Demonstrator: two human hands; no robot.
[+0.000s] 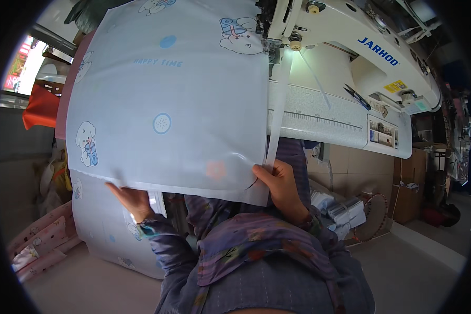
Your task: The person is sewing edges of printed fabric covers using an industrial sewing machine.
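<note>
A wide pale blue printed sheet (209, 94) with cartoon puppies and blue dots lies over the table, its right edge by the needle area of a white sewing machine (345, 31). My right hand (283, 188) pinches the sheet's near right corner together with a narrow white strip (279, 115), which runs up to the presser foot. At the near edge, toward the left, my left hand (131, 201) holds the hem, thumb at the edge. Its other fingers are mostly hidden beneath the sheet.
Black thread snips (357, 97) rest on the machine bed, near a small compartment (382, 131) of parts. More printed sheet (115, 230) hangs below on the left, beside pink printed rolls (44, 235). White bundles (345, 212) sit low on the right, next to a round hoop-like frame (374, 217).
</note>
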